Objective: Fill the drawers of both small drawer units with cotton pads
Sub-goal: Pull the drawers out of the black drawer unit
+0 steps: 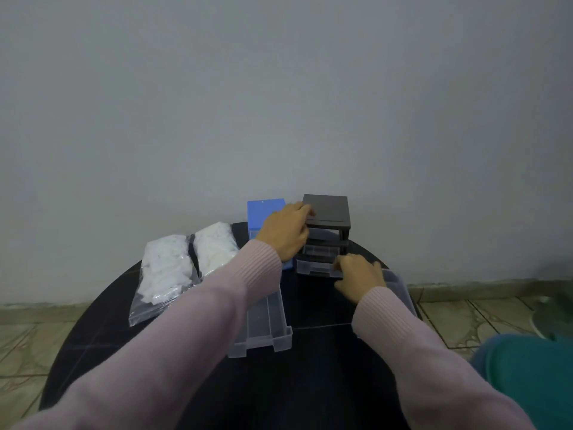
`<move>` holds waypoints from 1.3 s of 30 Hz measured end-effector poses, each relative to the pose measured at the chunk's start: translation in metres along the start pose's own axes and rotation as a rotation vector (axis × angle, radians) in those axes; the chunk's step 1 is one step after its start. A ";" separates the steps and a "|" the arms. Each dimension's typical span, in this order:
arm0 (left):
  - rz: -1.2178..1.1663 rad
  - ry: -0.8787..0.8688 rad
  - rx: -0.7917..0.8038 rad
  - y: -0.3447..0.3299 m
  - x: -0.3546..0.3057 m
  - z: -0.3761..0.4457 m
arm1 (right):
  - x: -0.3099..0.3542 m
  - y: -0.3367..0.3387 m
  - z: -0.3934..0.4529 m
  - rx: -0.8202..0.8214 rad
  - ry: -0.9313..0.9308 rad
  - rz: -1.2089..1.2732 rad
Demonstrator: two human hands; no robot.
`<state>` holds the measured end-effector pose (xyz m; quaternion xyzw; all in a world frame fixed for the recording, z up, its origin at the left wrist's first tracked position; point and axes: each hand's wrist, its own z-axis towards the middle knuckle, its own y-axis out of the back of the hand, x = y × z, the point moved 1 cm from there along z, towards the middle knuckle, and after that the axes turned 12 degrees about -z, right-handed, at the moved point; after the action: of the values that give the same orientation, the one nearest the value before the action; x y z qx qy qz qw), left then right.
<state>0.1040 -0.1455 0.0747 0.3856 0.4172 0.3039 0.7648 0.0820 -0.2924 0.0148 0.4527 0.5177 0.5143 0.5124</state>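
Starting nearest you: one clear drawer (263, 324) lies pulled out on the black table (310, 383), empty as far as I can see; a second clear drawer (398, 290) sits half hidden behind your right wrist. Your right hand (359, 279) has fingers curled on the front of the bottom drawer (314, 268) of the black unit (327, 218). Your left hand (286, 232) grips that unit's top left edge, steadying it. The blue unit (263, 212) stands just beside it, at the wall. Both bags of cotton pads (186, 262) lie to the left, looking untouched. My read: no pads loaded yet, nearly all filling remains.
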 end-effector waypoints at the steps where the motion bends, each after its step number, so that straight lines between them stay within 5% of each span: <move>1: 0.014 -0.009 0.049 -0.003 -0.001 0.007 | 0.003 -0.002 0.001 0.014 0.028 -0.006; 6: -0.038 0.054 0.228 -0.013 0.007 0.021 | 0.007 -0.011 0.009 0.041 0.072 -0.091; 13: -0.141 0.063 0.198 -0.013 0.016 0.021 | 0.008 -0.015 0.015 -0.028 0.097 -0.061; 15: -0.144 0.057 0.201 -0.013 0.015 0.021 | 0.013 -0.013 0.014 0.053 -0.001 0.329; 18: -0.138 0.054 0.195 -0.014 0.016 0.021 | 0.029 -0.007 0.013 0.294 -0.298 1.384; 21: -0.131 0.050 0.186 -0.015 0.017 0.020 | 0.039 -0.013 0.016 0.337 -0.458 1.830; 39: -0.018 0.054 0.235 -0.015 0.016 0.023 | 0.056 -0.018 -0.022 0.317 -0.719 1.858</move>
<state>0.1333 -0.1484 0.0634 0.4603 0.4740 0.2566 0.7054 0.0571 -0.2388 -0.0075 0.8679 -0.1632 0.4681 -0.0319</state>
